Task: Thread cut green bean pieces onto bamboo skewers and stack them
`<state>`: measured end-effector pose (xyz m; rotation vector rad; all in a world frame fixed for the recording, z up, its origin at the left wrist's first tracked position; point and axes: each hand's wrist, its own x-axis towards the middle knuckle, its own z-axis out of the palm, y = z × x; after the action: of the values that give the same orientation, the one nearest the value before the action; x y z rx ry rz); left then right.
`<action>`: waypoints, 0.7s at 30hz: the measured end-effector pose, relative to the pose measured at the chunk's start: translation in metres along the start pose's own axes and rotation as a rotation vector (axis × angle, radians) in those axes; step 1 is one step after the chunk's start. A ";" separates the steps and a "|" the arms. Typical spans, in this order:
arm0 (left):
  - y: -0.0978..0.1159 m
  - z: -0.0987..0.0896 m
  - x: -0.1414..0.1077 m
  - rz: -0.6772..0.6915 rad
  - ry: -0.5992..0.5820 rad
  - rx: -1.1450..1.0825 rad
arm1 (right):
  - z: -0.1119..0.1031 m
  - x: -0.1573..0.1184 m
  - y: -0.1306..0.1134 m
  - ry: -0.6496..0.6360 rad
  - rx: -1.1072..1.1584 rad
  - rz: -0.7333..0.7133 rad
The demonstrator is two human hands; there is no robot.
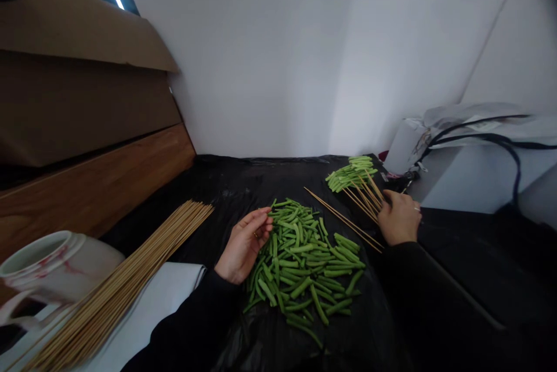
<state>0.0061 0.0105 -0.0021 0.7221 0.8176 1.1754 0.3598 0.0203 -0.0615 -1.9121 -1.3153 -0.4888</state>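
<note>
A heap of cut green bean pieces (304, 250) lies on black plastic sheeting in front of me. At its upper left edge, my left hand (246, 244) has its thumb and fingers pinched together, with a bean piece at the fingertips. My right hand (399, 218) is closed around the bare end of a wooden skewer, beside several other skewers (361, 201). Rows of bean pieces threaded on skewers (351, 173) lie beyond that hand. Two bare skewers (343, 218) rest between the heap and my right hand.
A thick bundle of bare skewers (130, 279) leans across a white mug (61, 267) and a white sheet (169, 285) at left. A cardboard box (82, 99) stands behind them on the left. White boxes with plastic and black cables (483, 137) are at right, and a white wall (278, 58) rises behind.
</note>
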 end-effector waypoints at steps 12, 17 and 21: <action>-0.003 0.003 -0.002 -0.023 0.012 0.011 | 0.005 -0.032 -0.049 -0.359 -0.003 -0.361; -0.005 0.002 -0.001 -0.033 -0.006 0.017 | 0.000 -0.032 -0.051 -0.393 -0.054 -0.347; -0.005 0.001 -0.001 -0.032 -0.007 0.012 | -0.004 -0.032 -0.055 -0.371 -0.063 -0.334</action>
<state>0.0094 0.0085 -0.0062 0.7199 0.8280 1.1402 0.2968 0.0076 -0.0607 -1.9010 -1.8985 -0.3493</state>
